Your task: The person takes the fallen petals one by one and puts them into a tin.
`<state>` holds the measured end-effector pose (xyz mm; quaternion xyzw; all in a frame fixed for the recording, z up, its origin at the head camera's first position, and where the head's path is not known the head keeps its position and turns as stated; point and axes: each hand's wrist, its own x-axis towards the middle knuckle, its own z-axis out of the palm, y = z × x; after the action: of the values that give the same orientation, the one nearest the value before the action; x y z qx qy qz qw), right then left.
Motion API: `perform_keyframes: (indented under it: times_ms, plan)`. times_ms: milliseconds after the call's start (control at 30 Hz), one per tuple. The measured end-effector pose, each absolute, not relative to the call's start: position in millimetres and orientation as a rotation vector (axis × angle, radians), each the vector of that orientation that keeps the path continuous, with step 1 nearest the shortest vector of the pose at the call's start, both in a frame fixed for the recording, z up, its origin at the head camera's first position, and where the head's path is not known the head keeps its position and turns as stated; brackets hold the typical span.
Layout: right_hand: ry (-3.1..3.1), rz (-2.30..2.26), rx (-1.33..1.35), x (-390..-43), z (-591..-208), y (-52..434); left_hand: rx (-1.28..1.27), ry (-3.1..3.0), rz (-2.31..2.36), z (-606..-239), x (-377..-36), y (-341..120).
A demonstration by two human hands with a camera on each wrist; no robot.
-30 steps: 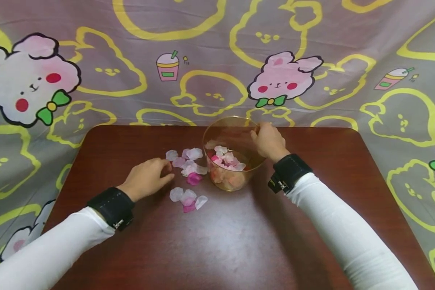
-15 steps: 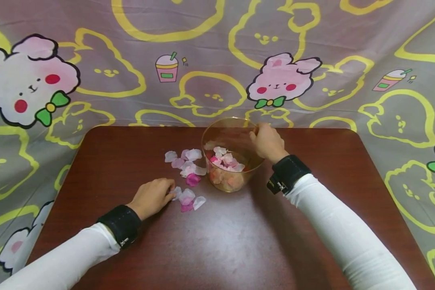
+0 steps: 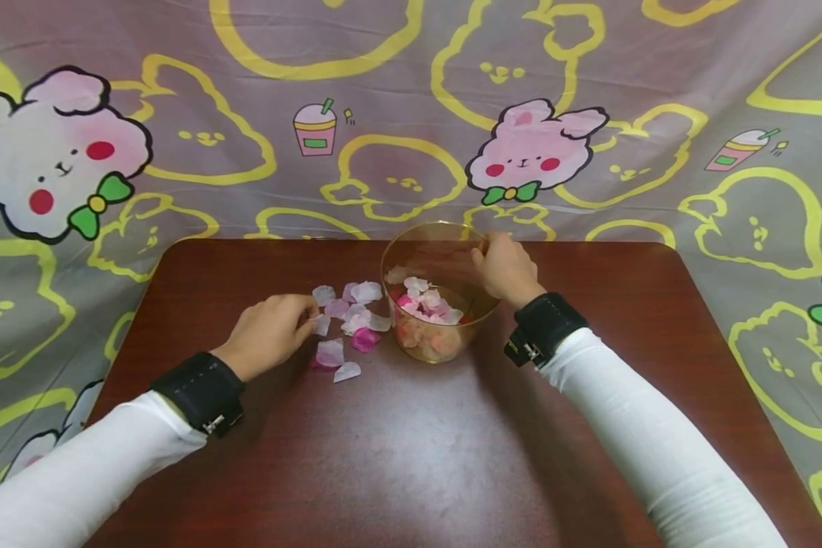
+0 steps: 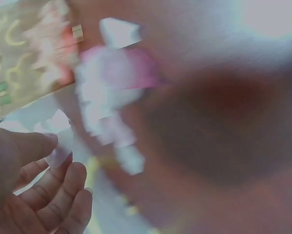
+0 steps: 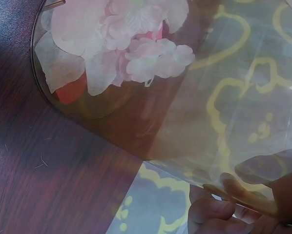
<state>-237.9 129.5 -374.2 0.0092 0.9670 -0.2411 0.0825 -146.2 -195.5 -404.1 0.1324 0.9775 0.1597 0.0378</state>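
Pinching what seems a pale petal (image 3: 321,325) in our left hand (image 3: 271,333), we are lifting gently while our right hand (image 3: 505,268) is gripping the clear amber plastic cup's (image 3: 411,243) far-right rim.

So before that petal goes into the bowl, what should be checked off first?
1. Left hand has a petal pinched: ok, wrist view shows it between thumb and fingers.
2. Right hand steadies the bowl: ok, fingers grip the rim.
3. Bowl has room: ok, petals fill only the bottom.
4. Path to the bowl free: ok, only loose petals lie between.
5. Only one petal held: cannot tell, wrist view is blurred.
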Motion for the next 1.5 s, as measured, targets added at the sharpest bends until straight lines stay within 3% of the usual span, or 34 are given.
perform_keyframes:
  times_ms: [400,833,1033,1233,1500]
  plan:
    - [2.877,-0.720,0.030,-237,-373,130,0.587,3.130,0.569,-310,-185,-124]
    - [2.879,-0.702,0.029,-238,-373,128,0.907,2.926,0.217,-329,-200,-58]
    - [2.889,-0.704,0.034,-237,-373,129,0.878,2.897,0.273,-329,-198,-63]
    - [2.885,-0.715,0.020,-237,-372,128,0.708,3.083,0.588,-326,-195,-102]
    - [2.881,-0.711,0.020,-237,-372,129,0.369,3.139,0.816,-369,-179,-160]
